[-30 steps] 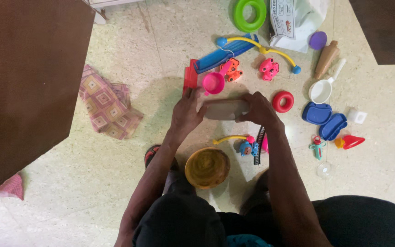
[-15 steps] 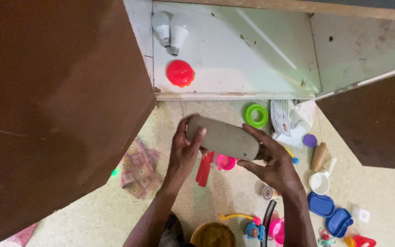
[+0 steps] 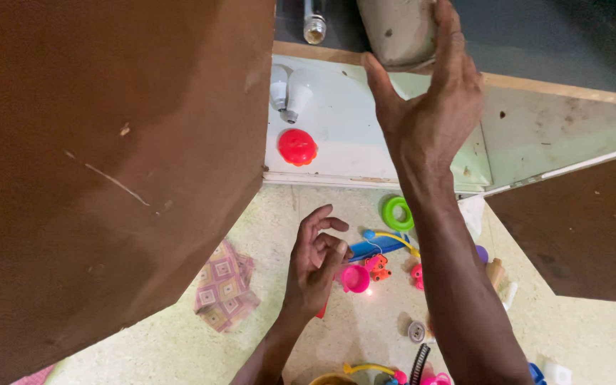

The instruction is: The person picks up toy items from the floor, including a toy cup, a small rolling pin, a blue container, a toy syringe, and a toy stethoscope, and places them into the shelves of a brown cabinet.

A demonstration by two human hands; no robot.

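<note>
My right hand (image 3: pixel 429 100) is raised high into the open cupboard, gripping a grey-brown rounded container (image 3: pixel 397 28) at the top edge of the view. My left hand (image 3: pixel 315 264) hangs lower over the floor with fingers loosely curled and nothing in it. Just beyond it on the floor lie a pink toy cup (image 3: pixel 355 279), a blue toy comb (image 3: pixel 379 247) and small orange toys (image 3: pixel 376 267).
A brown cupboard door (image 3: pixel 108 178) stands open at left, another (image 3: pixel 579 228) at right. On the white lower shelf (image 3: pixel 354 153) lie two light bulbs (image 3: pixel 290 89) and a red lid (image 3: pixel 297 147). A green ring (image 3: pixel 397 212) and a patterned cloth (image 3: pixel 226 285) lie on the floor.
My right hand has lifted the grey container from chest height up into the cupboard's upper part. My left hand has let go of it and dropped back. The view tilted upward.
</note>
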